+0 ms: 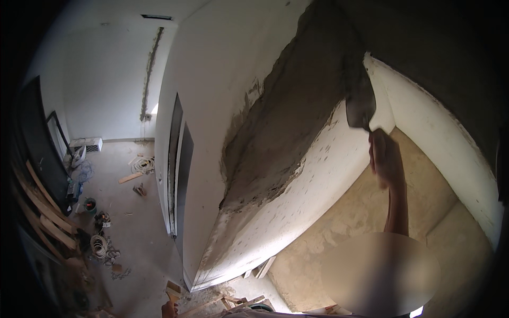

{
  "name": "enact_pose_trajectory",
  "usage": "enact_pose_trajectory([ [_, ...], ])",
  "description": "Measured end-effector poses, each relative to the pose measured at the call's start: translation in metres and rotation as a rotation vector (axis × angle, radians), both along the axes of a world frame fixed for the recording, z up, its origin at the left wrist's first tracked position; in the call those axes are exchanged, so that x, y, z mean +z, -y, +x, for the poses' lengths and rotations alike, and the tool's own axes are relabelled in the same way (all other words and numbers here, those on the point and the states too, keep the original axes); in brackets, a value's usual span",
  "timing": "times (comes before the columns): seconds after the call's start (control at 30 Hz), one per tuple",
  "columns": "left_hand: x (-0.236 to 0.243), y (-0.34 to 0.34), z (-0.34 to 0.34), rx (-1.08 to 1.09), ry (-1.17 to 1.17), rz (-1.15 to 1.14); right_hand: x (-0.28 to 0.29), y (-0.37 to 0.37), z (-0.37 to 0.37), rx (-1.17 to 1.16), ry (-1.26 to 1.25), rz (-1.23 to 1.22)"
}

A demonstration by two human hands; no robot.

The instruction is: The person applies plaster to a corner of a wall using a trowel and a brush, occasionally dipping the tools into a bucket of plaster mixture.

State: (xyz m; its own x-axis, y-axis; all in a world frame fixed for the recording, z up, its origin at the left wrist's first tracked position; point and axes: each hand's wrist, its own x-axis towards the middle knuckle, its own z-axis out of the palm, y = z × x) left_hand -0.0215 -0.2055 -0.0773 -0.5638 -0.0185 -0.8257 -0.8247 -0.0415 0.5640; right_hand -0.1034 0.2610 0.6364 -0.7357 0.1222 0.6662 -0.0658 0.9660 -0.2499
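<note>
High on the right, my right hand (388,156) is closed round the handle of a trowel (361,103). Its dark blade points up and lies against or very near the patch of grey-brown wet plaster (297,106) on the white wall corner. I cannot tell whether the blade touches the plaster. My left hand (169,309), low at the bottom edge and partly cut off, is closed on a tan flat-ended tool (173,289) that looks like a brush. The white wall (318,175) below the patch carries dark specks, and the patch's edge is ragged.
A tan wall (318,233) and a white sloping band (429,116) lie to the right. Wooden planks (53,222) lean at the far left. Coiled cable (99,246) and a bucket (90,204) are on the floor. Timber pieces (228,302) stand below me. A blurred oval hides part of my right forearm.
</note>
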Motion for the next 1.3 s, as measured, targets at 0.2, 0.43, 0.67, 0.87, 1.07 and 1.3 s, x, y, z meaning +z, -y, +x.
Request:
enact_pose_trajectory([
  [0.2,0.016,0.015,0.001,-0.013,-0.014,-0.079,-0.001,0.032,0.002,0.139,-0.008,0.131],
  [0.43,-0.005,0.013,0.005,0.000,-0.034,-0.004,0.032,0.072,-0.032,0.128,-0.178,0.390],
  [0.67,-0.063,0.027,0.031,0.011,-0.042,0.111,0.037,0.066,-0.035,0.146,-0.243,0.418],
  [0.87,-0.004,0.009,0.016,0.048,-0.013,-0.061,0.035,0.058,-0.022,0.024,-0.115,0.207],
  [1.07,-0.002,0.018,-0.003,0.069,-0.076,-0.070,-0.012,-0.006,-0.004,0.080,0.133,-0.114],
  [1.3,0.009,0.030,0.020,0.015,-0.044,-0.115,0.015,-0.018,-0.011,0.309,-0.021,0.105],
])
